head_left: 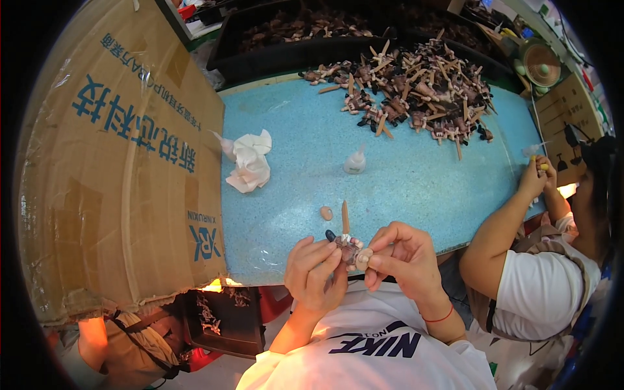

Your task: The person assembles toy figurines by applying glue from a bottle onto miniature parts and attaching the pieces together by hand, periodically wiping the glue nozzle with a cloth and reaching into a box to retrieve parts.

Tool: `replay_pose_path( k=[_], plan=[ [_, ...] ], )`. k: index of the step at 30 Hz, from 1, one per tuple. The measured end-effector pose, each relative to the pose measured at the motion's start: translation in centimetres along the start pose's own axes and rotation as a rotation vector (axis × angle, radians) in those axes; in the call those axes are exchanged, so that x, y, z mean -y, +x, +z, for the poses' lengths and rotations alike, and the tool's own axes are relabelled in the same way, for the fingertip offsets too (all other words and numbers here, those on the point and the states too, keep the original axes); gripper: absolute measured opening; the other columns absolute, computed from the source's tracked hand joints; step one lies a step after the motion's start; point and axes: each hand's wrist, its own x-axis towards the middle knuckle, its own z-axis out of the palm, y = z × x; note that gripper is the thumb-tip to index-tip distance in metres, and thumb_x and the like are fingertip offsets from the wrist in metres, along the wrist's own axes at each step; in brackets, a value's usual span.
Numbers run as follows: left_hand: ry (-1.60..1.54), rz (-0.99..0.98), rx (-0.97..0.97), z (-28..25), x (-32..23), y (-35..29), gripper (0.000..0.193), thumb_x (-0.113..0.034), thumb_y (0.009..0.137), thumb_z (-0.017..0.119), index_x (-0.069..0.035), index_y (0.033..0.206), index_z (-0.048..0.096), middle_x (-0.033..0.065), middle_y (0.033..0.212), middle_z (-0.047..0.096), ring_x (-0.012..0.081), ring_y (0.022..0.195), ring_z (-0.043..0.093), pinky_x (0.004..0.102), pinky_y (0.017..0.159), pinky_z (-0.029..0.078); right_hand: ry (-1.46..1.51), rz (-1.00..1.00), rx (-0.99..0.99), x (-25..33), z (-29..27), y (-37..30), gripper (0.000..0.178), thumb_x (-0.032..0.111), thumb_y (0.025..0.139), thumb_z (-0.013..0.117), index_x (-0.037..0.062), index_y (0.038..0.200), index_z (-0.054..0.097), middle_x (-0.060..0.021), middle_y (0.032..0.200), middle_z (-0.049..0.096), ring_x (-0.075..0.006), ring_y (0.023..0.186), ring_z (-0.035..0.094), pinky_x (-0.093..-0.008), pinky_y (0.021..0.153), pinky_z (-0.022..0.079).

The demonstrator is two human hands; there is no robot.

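Observation:
A small toy figurine (pixel 347 246) with a brownish body, a dark foot and a tan sword-shaped blade is gripped by the fingers of my left hand (pixel 312 273). My right hand (pixel 411 260) pinches a small beige rounded piece (pixel 364 259) against the figurine's right end. Whether the two are joined cannot be seen. Just beyond my left hand, a similar beige oval piece (pixel 326 212) lies on the blue tabletop (pixel 292 188). Farther off stands a small white squeeze bottle (pixel 355 162) with a narrow tip.
Crumpled white tissue (pixel 251 162) lies beside a large cardboard box (pixel 123 169) at left. A heap of figurines (pixel 422 91) covers the far right, before black bins (pixel 292 52). A co-worker (pixel 539 286) sits at right. Below the box is a black tray (pixel 224 325).

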Motion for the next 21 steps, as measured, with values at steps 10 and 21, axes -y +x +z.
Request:
replay_pose_path(
  k=[10, 21],
  plan=[
    [-0.023, 0.014, 0.032, 0.0, 0.2, 0.4, 0.033, 0.009, 0.063, 0.068, -0.004, 0.092, 0.057, 0.0093, 0.090, 0.058, 0.0243, 0.080, 0.060, 0.0417, 0.076, 0.050, 0.005, 0.008, -0.086, 0.0, 0.5, 0.2, 0.008, -0.009, 0.078, 0.057, -0.0052, 0.083, 0.051, -0.0151, 0.078, 0.058, -0.0194, 0.058, 0.063, -0.0274, 0.047, 0.055],
    [-0.303, -0.346, 0.154, -0.4, -1.3, 1.3, 0.040, 0.013, 0.066, 0.058, 0.003, 0.105, 0.060, 0.0175, 0.108, 0.054, 0.0278, 0.098, 0.056, 0.0345, 0.079, 0.049, -0.016, -0.049, -0.100, -0.6, 0.9, -0.3, 0.008, -0.011, 0.077, 0.054, -0.0056, 0.082, 0.050, -0.0174, 0.086, 0.058, -0.0243, 0.070, 0.065, -0.0310, 0.057, 0.058]
  ],
)
